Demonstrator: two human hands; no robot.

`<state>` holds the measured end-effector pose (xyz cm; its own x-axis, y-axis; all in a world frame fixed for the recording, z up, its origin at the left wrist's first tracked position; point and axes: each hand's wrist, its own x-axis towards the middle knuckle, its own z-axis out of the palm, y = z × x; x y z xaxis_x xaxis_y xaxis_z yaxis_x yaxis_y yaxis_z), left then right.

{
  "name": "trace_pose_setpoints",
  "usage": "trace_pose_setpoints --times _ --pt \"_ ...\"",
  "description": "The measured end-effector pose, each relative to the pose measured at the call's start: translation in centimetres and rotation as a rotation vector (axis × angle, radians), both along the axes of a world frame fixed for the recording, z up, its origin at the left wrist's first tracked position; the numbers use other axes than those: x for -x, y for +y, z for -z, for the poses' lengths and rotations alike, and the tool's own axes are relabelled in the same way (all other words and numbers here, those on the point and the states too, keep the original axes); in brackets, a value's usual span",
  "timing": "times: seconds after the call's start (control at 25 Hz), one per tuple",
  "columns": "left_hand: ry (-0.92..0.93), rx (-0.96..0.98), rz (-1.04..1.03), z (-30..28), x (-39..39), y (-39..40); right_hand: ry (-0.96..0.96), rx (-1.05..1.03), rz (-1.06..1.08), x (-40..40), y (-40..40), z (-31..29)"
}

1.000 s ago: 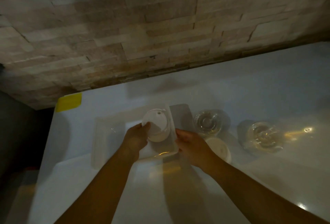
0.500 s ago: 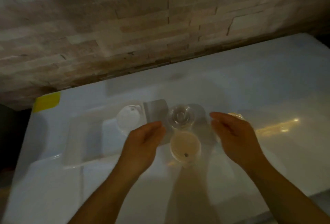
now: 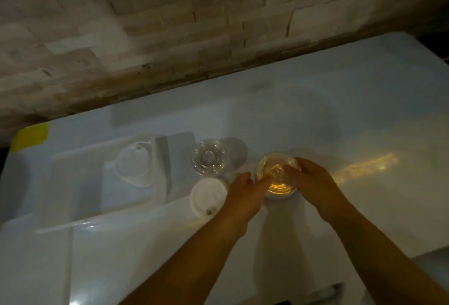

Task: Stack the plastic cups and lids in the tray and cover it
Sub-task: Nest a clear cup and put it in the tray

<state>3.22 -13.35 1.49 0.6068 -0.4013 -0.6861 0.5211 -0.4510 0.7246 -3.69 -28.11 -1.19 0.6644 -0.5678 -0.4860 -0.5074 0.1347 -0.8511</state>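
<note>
A clear plastic cup (image 3: 275, 173) stands upright on the white table, glowing yellow inside. My left hand (image 3: 243, 198) touches its left side and my right hand (image 3: 313, 183) wraps its right side, fingers over the rim. A second clear cup (image 3: 209, 158) stands just left of it. A white lid (image 3: 207, 199) with a small hole rests in front of that cup. The translucent tray (image 3: 80, 178) lies at the left with a white lidded cup (image 3: 134, 167) in it.
A stone-brick wall (image 3: 194, 37) runs along the table's far edge. Yellow tape (image 3: 30, 136) marks the table's back left corner. The tray's flat cover (image 3: 175, 159) leans at the tray's right end. The room is dim.
Both hands left the tray and moved right. They have closed in on the right-hand clear cup. The camera has swung right too.
</note>
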Motion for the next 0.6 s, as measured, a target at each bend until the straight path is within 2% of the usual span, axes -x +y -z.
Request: trace_pose_setpoints --times 0.2,0.4,0.6 --pt "-0.021 -0.008 -0.024 1.5 0.6 -0.8 0.006 -0.018 -0.068 -0.3 -0.7 -0.1" --pt "0.066 0.098 -0.172 1.5 0.9 -0.8 0.091 -0.177 -0.096 -1.2 -1.9 -0.6" --pt "0.119 0.157 -0.185 1.3 0.9 -0.1 0.078 -0.180 -0.212 -1.2 -1.5 -0.9"
